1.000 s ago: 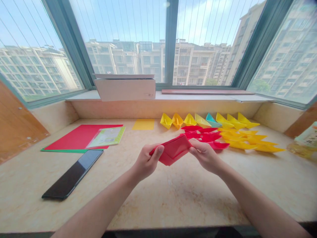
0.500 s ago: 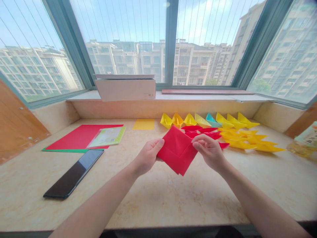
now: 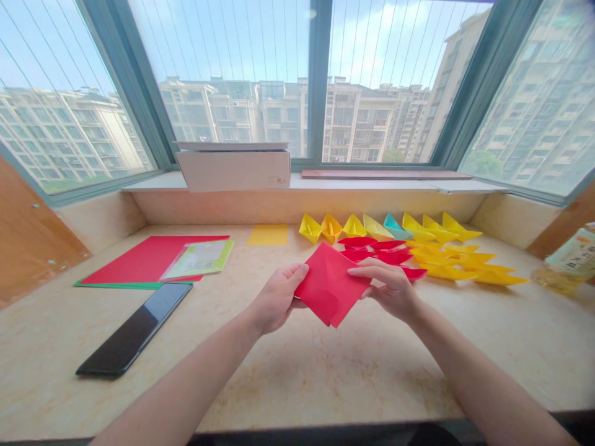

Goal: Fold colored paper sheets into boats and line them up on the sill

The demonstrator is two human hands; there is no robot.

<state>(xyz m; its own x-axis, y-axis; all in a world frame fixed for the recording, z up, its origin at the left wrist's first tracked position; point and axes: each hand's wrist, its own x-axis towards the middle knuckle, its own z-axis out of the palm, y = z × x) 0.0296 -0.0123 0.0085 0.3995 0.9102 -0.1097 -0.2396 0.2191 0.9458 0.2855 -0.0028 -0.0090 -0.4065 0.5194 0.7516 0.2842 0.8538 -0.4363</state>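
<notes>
Red folded paper (image 3: 331, 288) over mid-counter (image 3: 320, 371), hands apart: left hand (image 3: 281, 292) pinches its nine o'clock corner, right hand (image 3: 387, 284) its three o'clock edge, presumably keeping layers flat. Red boats (image 3: 395, 256) two o'clock, seemingly grouped by colour.

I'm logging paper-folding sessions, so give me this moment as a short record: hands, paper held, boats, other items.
Left hand: grips the left corner of the red folded paper
Right hand: at its right corner, a finger across the front
Paper held: diamond-shaped, above the counter
Boats, back right: yellow boats, red boats, one teal boat
Left side: black phone, red sheet, packet partly on it
Back: yellow sheet; white box on the ledge
</notes>
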